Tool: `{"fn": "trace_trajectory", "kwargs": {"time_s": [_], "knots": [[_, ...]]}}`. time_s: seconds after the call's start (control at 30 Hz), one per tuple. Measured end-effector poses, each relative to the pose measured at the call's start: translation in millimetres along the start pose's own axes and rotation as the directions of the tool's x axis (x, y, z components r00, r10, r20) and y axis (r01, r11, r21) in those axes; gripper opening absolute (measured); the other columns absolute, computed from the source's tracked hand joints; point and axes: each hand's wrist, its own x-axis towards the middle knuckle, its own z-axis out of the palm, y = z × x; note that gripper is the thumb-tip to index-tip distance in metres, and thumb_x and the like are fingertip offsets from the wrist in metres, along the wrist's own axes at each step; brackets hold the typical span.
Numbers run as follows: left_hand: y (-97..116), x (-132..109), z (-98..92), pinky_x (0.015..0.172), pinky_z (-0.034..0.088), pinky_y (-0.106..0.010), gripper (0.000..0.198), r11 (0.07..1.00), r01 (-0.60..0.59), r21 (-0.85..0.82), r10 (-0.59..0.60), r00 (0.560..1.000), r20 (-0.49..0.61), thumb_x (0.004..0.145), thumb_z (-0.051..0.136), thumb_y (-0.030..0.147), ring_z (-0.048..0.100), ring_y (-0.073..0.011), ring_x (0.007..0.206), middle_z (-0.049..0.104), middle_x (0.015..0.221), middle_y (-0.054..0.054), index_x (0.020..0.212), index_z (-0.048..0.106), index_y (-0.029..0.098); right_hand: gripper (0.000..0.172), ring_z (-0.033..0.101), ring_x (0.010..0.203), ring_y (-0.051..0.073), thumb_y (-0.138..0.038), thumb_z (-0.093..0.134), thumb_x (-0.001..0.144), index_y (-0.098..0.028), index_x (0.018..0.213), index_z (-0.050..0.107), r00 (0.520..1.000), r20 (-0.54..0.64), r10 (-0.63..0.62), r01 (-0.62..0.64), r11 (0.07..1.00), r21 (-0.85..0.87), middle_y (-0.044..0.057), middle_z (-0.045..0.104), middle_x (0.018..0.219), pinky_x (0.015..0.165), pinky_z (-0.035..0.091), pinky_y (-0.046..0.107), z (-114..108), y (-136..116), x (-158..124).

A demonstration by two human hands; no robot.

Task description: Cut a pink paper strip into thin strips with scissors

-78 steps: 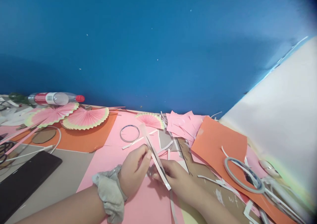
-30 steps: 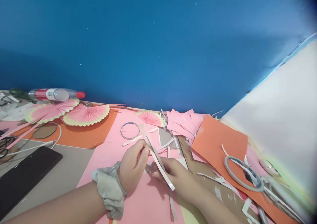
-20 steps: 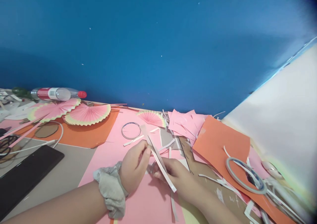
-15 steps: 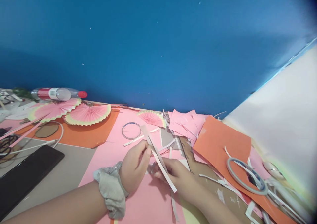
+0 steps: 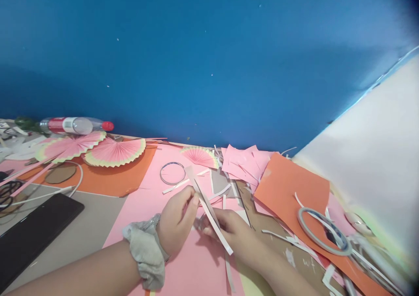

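My left hand (image 5: 176,219), with a pale grey scrunchie (image 5: 145,252) around its wrist, pinches a thin white paper strip (image 5: 218,232) between thumb and fingers. The strip slants from upper left to lower right, and a second greyish layer splits away from it near the top. My right hand (image 5: 238,232) is closed just right of the strip, its fingers curled behind the strip's lower half. Something small, greyish and see-through shows at its fingertips, too blurred to name. Both hands are above a pink paper sheet (image 5: 186,265).
Pleated pink fans (image 5: 116,152) lie at the back left beside a plastic bottle (image 5: 75,125). A black phone (image 5: 42,232) is at left. A thin ring (image 5: 173,162) lies beyond my hands. At right are orange paper (image 5: 294,178), a tape roll (image 5: 303,230) and paper scraps.
The view has shifted very slightly. Both hands keep the same pose around the paper strip.
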Motion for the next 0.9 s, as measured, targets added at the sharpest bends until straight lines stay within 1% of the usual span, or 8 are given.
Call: {"fn": "trace_trajectory", "kwargs": {"time_s": [0.27, 0.4, 0.5, 0.63, 0.7, 0.8, 0.9], "knots": [[0.0, -0.2, -0.5, 0.056, 0.032, -0.024, 0.026, 1.0, -0.014, 0.007, 0.014, 1.0, 0.008, 0.094, 0.031, 0.023, 0.036, -0.0107, 0.058, 0.039, 0.064, 0.004, 0.069, 0.036, 0.019, 0.02, 0.031, 0.061, 0.01, -0.027, 0.055, 0.084, -0.017, 0.07, 0.045, 1.0, 0.019, 0.002, -0.002, 1.0, 0.003, -0.005, 0.038, 0.065, 0.054, 0.024, 0.023, -0.9, 2.0, 1.3], [-0.2, 0.2, -0.4, 0.056, 0.031, -0.024, 0.027, 1.0, -0.004, 0.003, 0.004, 1.0, 0.01, 0.094, 0.031, 0.024, 0.035, -0.0105, 0.057, 0.037, 0.063, 0.004, 0.068, 0.035, 0.019, 0.021, 0.031, 0.062, 0.01, -0.029, 0.055, 0.084, -0.017, 0.07, 0.045, 1.0, -0.001, 0.019, -0.019, 1.0, -0.023, -0.005, 0.038, 0.065, 0.055, 0.024, 0.023, -1.0, -0.7, 1.0], [-0.4, 0.5, -0.3, 0.056, 0.031, -0.024, 0.027, 1.0, 0.0, -0.003, 0.0, 1.0, 0.018, 0.094, 0.031, 0.025, 0.035, -0.0104, 0.057, 0.037, 0.063, 0.004, 0.068, 0.035, 0.019, 0.023, 0.032, 0.061, 0.01, -0.031, 0.057, 0.083, -0.017, 0.069, 0.045, 1.0, -0.002, 0.022, -0.022, 1.0, -0.005, -0.005, 0.038, 0.064, 0.054, 0.025, 0.022, -0.7, -3.3, 0.3], [-1.6, 0.0, -0.2, 0.057, 0.032, -0.024, 0.026, 1.0, 0.019, 0.001, -0.019, 0.999, 0.037, 0.094, 0.031, 0.026, 0.036, -0.0106, 0.058, 0.038, 0.063, 0.004, 0.069, 0.037, 0.019, 0.018, 0.035, 0.063, 0.011, -0.03, 0.058, 0.082, -0.017, 0.073, 0.05, 1.0, 0.01, 0.017, -0.017, 1.0, 0.005, -0.004, 0.042, 0.067, 0.056, 0.027, 0.021, 0.0, -3.5, 0.3], [-2.2, -0.6, 0.0, 0.057, 0.032, -0.025, 0.027, 1.0, 0.03, 0.006, -0.03, 0.999, 0.039, 0.094, 0.031, 0.026, 0.036, -0.0107, 0.058, 0.038, 0.063, 0.004, 0.069, 0.037, 0.019, 0.021, 0.034, 0.064, 0.011, -0.034, 0.058, 0.083, -0.017, 0.073, 0.05, 1.0, 0.001, 0.013, -0.013, 1.0, -0.015, -0.004, 0.042, 0.067, 0.056, 0.027, 0.022, 0.3, -1.7, 0.6], [-3.0, -1.7, 0.1, 0.057, 0.031, -0.025, 0.028, 0.999, 0.043, 0.01, -0.043, 0.998, 0.035, 0.095, 0.03, 0.027, 0.035, -0.0108, 0.058, 0.036, 0.063, 0.004, 0.069, 0.036, 0.019, 0.03, 0.032, 0.062, 0.011, -0.04, 0.058, 0.083, -0.017, 0.069, 0.045, 1.0, -0.018, 0.015, -0.016, 0.999, -0.044, -0.004, 0.038, 0.065, 0.055, 0.024, 0.022, 0.7, 0.8, 0.9], [-3.2, -2.8, 0.3, 0.058, 0.032, -0.025, 0.027, 0.999, 0.039, 0.006, -0.039, 0.999, 0.034, 0.094, 0.03, 0.027, 0.036, -0.011, 0.059, 0.037, 0.064, 0.004, 0.069, 0.037, 0.019, 0.029, 0.032, 0.063, 0.011, -0.04, 0.058, 0.083, -0.017, 0.07, 0.045, 1.0, -0.017, 0.024, -0.025, 0.999, -0.034, -0.004, 0.038, 0.066, 0.055, 0.025, 0.022, 0.7, 0.3, 0.6]]}}
